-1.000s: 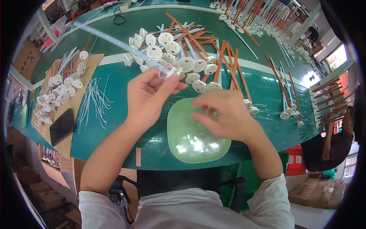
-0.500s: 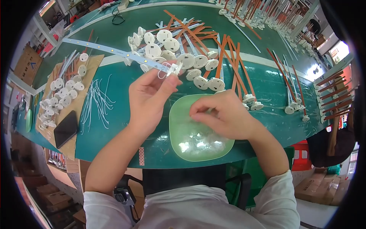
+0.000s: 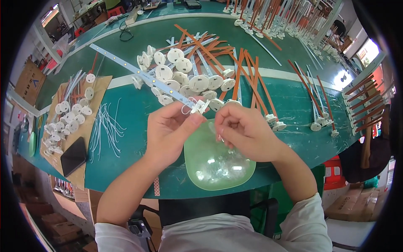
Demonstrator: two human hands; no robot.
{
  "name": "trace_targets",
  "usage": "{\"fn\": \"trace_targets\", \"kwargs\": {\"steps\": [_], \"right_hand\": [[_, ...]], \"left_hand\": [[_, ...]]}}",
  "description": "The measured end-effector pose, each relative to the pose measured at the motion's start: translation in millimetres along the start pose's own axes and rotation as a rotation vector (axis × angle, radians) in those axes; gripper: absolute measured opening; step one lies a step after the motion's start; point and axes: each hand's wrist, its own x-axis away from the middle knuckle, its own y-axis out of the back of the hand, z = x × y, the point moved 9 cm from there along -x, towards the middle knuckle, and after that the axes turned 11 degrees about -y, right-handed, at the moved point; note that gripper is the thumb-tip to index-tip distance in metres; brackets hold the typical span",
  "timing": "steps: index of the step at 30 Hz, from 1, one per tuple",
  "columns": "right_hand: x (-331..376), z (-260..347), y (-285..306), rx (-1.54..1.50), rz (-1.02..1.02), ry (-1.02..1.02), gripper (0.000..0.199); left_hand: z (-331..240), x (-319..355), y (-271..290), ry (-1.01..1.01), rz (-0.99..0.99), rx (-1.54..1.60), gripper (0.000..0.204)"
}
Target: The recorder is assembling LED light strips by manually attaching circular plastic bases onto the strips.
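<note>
A person seated at a green counter (image 3: 126, 176) holds the near end of a long white light strip (image 3: 142, 75) in the left hand (image 3: 170, 130), fingers closed around a small white end fitting (image 3: 200, 107) with a loop of thin white wire just beside it. The strip runs from that hand up and to the left across the counter, its far end lying well away near the upper left. The right hand (image 3: 245, 132) is just beside the left, fingers curled narrow over the rim of a pale green bowl (image 3: 218, 164) as if pinching something small; what it grips is too small to tell. The bowl sits at the counter's near edge, directly under both hands, and holds small clear pieces. Behind the hands lies a heap of round white caps (image 3: 189, 80) mixed with orange strips (image 3: 243, 80). To the left, a sheet of cardboard (image 3: 94, 126) carries more white caps, with a black phone (image 3: 73, 155) at its near end and a loose bundle of white wires (image 3: 105, 126) on the counter just beside it. More orange strips with white ends lie scattered along the right side of the counter.
</note>
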Motion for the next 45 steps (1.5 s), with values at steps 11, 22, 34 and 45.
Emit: {"fn": "trace_targets", "kwargs": {"steps": [11, 22, 34, 45], "right_hand": [[15, 24, -20, 0.637, -0.035, 0.437, 0.027], [16, 5, -42, 0.627, 0.213, 0.386, 0.019], [18, 1, -50, 0.634, 0.285, 0.374, 0.015], [12, 8, -30, 0.334, 0.266, 0.235, 0.005]], "left_hand": [[-1, -3, 5, -0.027, -0.036, -0.136, 0.036], [-2, -1, 1, -0.044, -0.017, -0.188, 0.042], [-3, -3, 1, -0.042, 0.008, -0.224, 0.044], [-5, -3, 2, -0.032, -0.019, -0.089, 0.034]]}}
